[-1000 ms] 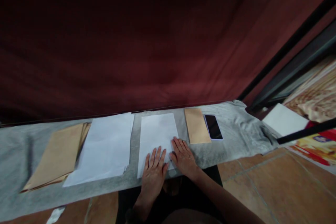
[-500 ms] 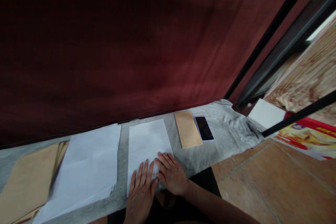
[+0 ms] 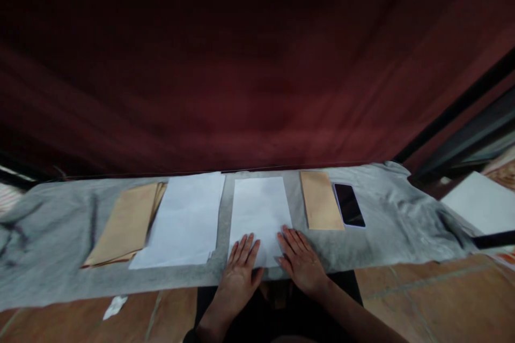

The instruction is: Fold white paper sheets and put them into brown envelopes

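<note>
Left hand (image 3: 238, 274), right hand (image 3: 303, 267) flat, fingers (image 3: 247, 249) extended.

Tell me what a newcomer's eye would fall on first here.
Probably the dark red backdrop filling the upper half. Below it, the left hand and right hand rest at the near corners of a white sheet on the grey cloth. To the sheet's right, a dark-screened phone lies beside a tan envelope.

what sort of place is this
Probably a makeshift indoor workspace, perhaps in a home, though I can't be sure: a white sheet of paper lies on a spread-out grey cloth, and a dark red, curtain-like fabric rises just behind.
</note>
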### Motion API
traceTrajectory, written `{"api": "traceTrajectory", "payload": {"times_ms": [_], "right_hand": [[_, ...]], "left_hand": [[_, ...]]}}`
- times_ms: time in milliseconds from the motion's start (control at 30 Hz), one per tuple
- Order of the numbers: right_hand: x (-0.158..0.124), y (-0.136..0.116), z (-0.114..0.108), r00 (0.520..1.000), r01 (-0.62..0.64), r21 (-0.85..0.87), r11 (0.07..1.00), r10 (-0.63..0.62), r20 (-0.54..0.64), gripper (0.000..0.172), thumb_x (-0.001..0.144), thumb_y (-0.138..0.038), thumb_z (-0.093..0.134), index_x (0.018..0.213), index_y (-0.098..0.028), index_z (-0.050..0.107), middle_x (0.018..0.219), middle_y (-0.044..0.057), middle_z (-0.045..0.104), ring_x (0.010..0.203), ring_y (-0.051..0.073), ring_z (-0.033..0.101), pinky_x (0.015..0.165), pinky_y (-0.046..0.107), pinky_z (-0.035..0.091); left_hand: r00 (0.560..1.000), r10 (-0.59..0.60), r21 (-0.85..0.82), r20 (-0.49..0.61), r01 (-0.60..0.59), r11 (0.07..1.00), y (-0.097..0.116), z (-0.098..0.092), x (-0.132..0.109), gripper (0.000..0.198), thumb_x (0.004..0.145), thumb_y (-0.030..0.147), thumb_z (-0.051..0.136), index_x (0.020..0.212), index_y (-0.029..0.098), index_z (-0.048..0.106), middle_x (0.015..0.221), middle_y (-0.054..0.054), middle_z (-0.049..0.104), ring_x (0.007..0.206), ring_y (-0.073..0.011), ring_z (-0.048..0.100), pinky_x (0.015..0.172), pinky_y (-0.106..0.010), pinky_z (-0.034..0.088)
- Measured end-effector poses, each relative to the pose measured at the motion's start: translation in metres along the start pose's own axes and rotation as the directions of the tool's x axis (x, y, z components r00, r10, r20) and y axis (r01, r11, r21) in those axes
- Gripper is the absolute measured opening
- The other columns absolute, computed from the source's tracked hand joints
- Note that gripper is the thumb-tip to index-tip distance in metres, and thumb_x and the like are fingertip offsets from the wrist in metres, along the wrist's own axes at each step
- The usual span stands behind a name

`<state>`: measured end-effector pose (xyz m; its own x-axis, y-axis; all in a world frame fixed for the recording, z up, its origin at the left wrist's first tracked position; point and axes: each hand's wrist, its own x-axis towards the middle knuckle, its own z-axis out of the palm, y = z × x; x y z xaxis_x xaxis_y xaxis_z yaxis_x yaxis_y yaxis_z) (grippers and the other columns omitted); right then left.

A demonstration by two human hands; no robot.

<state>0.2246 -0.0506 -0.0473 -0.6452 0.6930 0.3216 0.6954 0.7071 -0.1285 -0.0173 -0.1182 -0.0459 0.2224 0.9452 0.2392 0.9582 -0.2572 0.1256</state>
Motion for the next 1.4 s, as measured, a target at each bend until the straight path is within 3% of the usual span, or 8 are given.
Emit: {"api": "traceTrajectory", "payload": {"times_ms": [200, 400, 667, 833, 1000, 1133, 1267, 1400], "right_hand": [[0.015, -0.006, 0.0, 0.999, -0.016, -0.001, 1.0, 0.016, -0.044, 0.05, 0.105, -0.034, 0.046, 0.152, -0.019, 0.045, 0.156, 0.01, 0.047, 0.142, 0.026, 0.047, 0.119, 0.047, 0.036], [0.035, -0.028, 0.006, 0.999, -0.026, 0.058, 0.998, 0.027, -0.025, 0.049, 0.105, -0.032, 0.045, 0.153, -0.02, 0.045, 0.16, 0.008, 0.042, 0.148, 0.025, 0.039, 0.119, 0.046, 0.036], [0.031, -0.027, 0.018, 0.996, -0.009, -0.003, 1.0, 0.009, -0.086, 0.046, 0.103, -0.036, 0.05, 0.145, -0.016, 0.055, 0.156, 0.012, 0.048, 0.145, 0.026, 0.043, 0.121, 0.047, 0.032], [0.033, -0.027, 0.016, 0.994, -0.006, -0.027, 1.0, 0.003, -0.113, 0.05, 0.102, -0.036, 0.052, 0.15, -0.019, 0.049, 0.156, 0.01, 0.048, 0.145, 0.025, 0.044, 0.122, 0.045, 0.031], [0.033, -0.026, 0.014, 0.995, -0.02, -0.024, 1.0, 0.017, -0.097, 0.051, 0.102, -0.036, 0.051, 0.151, -0.021, 0.048, 0.157, 0.01, 0.046, 0.145, 0.025, 0.044, 0.123, 0.045, 0.029], [0.033, -0.026, 0.012, 0.996, -0.015, -0.003, 1.0, 0.015, -0.088, 0.053, 0.103, -0.036, 0.051, 0.153, -0.021, 0.044, 0.159, 0.009, 0.044, 0.147, 0.024, 0.041, 0.125, 0.044, 0.027], [0.032, -0.026, 0.011, 0.998, -0.027, 0.046, 0.999, 0.03, -0.053, 0.055, 0.103, -0.034, 0.05, 0.156, -0.022, 0.04, 0.161, 0.009, 0.04, 0.148, 0.024, 0.038, 0.125, 0.045, 0.027], [0.031, -0.025, 0.009, 0.999, -0.033, 0.096, 0.995, 0.033, -0.004, 0.055, 0.103, -0.035, 0.05, 0.156, -0.022, 0.04, 0.162, 0.01, 0.038, 0.148, 0.025, 0.038, 0.124, 0.047, 0.029]], "left_hand": [[0.999, 0.043, 0.053, -0.018, -0.042, 0.998, -0.001, -0.003, 0.001, 0.063, 0.091, 0.029, 0.057, 0.152, 0.02, 0.043, 0.159, -0.011, 0.044, 0.145, -0.0296, 0.044, 0.115, -0.046, 0.043], [0.998, -0.054, 0.004, -0.024, 0.054, 0.999, 0.004, -0.013, 0.009, 0.047, 0.1, 0.025, 0.042, 0.146, 0.02, 0.051, 0.15, -0.009, 0.056, 0.14, -0.0245, 0.051, 0.115, -0.044, 0.044], [0.998, -0.066, -0.01, 0.0, 0.066, 0.998, 0.008, 0.006, 0.081, 0.052, 0.104, 0.03, 0.035, 0.155, 0.019, 0.039, 0.164, -0.01, 0.036, 0.152, -0.026, 0.031, 0.122, -0.051, 0.034], [0.978, -0.207, 0.061, -0.003, 0.207, 0.977, -0.021, 0.021, 0.105, 0.055, 0.104, 0.038, 0.035, 0.153, 0.014, 0.042, 0.16, -0.015, 0.04, 0.151, -0.0277, 0.033, 0.123, -0.05, 0.032], [0.96, -0.26, 0.08, -0.099, 0.268, 0.96, -0.048, 0.022, 0.08, 0.06, 0.104, 0.039, 0.033, 0.156, 0.009, 0.036, 0.16, -0.018, 0.04, 0.15, -0.0288, 0.036, 0.121, -0.049, 0.033], [0.965, -0.23, 0.076, -0.128, 0.24, 0.968, -0.038, 0.016, 0.043, 0.062, 0.104, 0.041, 0.037, 0.157, 0.01, 0.032, 0.16, -0.019, 0.04, 0.149, -0.0296, 0.038, 0.119, -0.049, 0.036], [0.997, -0.077, 0.075, -0.011, 0.078, 0.994, -0.021, 0.002, 0.011, 0.061, 0.102, 0.045, 0.043, 0.157, 0.02, 0.034, 0.161, -0.013, 0.04, 0.151, -0.0292, 0.034, 0.123, -0.056, 0.025], [0.993, -0.013, 0.044, 0.12, 0.007, 0.999, -0.015, -0.017, 0.003, 0.062, 0.097, 0.042, 0.051, 0.154, 0.022, 0.04, 0.161, -0.012, 0.04, 0.151, -0.0308, 0.033, 0.123, -0.059, 0.022]]}}
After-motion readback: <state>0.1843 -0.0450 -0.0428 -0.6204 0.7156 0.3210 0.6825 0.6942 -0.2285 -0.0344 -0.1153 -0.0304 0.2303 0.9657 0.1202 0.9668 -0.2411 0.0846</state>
